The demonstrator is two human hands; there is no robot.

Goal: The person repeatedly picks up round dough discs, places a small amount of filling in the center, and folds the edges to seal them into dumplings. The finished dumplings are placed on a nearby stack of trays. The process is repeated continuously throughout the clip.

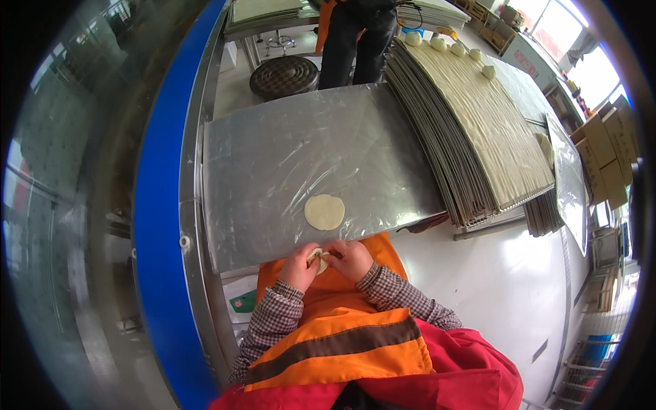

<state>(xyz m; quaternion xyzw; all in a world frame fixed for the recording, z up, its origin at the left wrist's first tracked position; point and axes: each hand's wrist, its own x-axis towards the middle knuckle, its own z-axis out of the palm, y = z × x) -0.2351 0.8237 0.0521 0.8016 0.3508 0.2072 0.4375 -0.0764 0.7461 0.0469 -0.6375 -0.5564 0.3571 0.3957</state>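
Note:
Close to my body, at the near edge of the plastic-covered table (318, 136), I hold a filled dough bun (323, 265) between both hands. My left hand (298, 267) cups it from the left, and a bit of filling shows at its opening. The fingers of my right hand (351, 260) pinch the dough's edge from the right. Just beyond my hands, a flat round dough wrapper (324, 212) lies on the plastic sheet.
To the right stands a tall stack of trays (435, 128), its cloth-covered top (476, 107) bearing several round buns (457, 49) at the far end. A blue panel (161, 205) with a metal rail runs along the left. Past the table are a round stool (283, 77) and a standing person (356, 41).

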